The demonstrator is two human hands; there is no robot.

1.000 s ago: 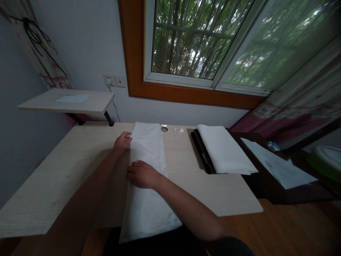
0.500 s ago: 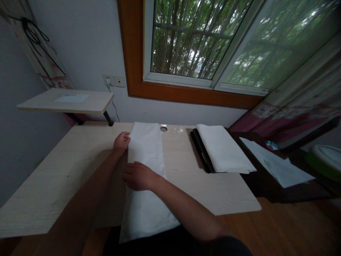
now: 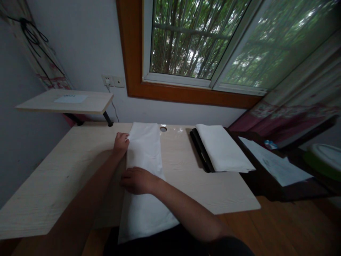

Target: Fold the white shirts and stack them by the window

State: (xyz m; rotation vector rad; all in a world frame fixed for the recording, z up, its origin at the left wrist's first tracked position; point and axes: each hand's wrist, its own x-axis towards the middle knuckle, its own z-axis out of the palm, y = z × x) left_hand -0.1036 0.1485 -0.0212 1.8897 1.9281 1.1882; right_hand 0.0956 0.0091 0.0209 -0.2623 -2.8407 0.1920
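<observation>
A long white cloth (image 3: pixel 145 149), laid in a strip, runs from the back of the desk toward me and hangs past the front edge. My left hand (image 3: pixel 122 143) is closed on the cloth's left edge close to its far end, with thumb and fingertips pinched together. Nearer to me, my right hand (image 3: pixel 137 180) reaches across the cloth from the right. Its fingers are bent over the left edge at mid-length, and the fingertips are partly hidden.
On the right of the desk (image 3: pixel 183 185), a folded white fabric (image 3: pixel 225 149) lies over black objects (image 3: pixel 201 151). A raised shelf (image 3: pixel 90 101) with a paper label stands at the back left. Beyond the right side, a dark surface holds a white sheet (image 3: pixel 274 161). Wall and window (image 3: pixel 191 46) rise behind.
My right hand has slid slightly toward me along the cloth's left edge. My left hand keeps almost the same place, its fingers turned a little. The cloth lies nearly as before.
</observation>
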